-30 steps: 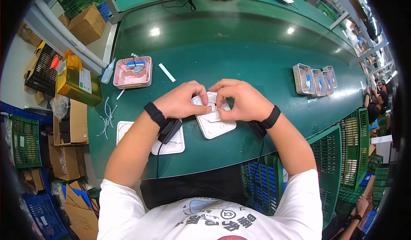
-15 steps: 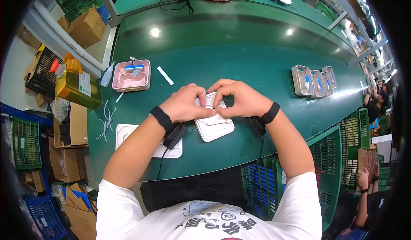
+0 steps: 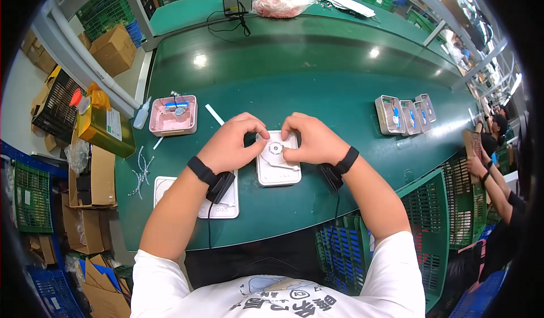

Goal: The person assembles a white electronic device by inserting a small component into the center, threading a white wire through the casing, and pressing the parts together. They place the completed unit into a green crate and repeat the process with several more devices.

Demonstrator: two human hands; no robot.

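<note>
Our left hand [image 3: 233,143] and right hand [image 3: 311,141] flank the round hub [image 3: 276,148] of a white casing [image 3: 279,178] on the green table [image 3: 334,187]; whether pinching, we cannot tell; we're apparently seating the hub; next calls for even fingertip pressure.

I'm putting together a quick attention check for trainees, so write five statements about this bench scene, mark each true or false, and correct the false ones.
1. The left hand and the right hand are both at the same white panel. True.
2. The open pink box stands to the right of both hands. False: it stands to their left.
3. A second white panel is partly hidden by the left forearm. True.
4. The right hand is holding the row of small open boxes. False: they stand on the green table, apart from both hands.
5. Each wrist wears a dark strap. True.
</note>
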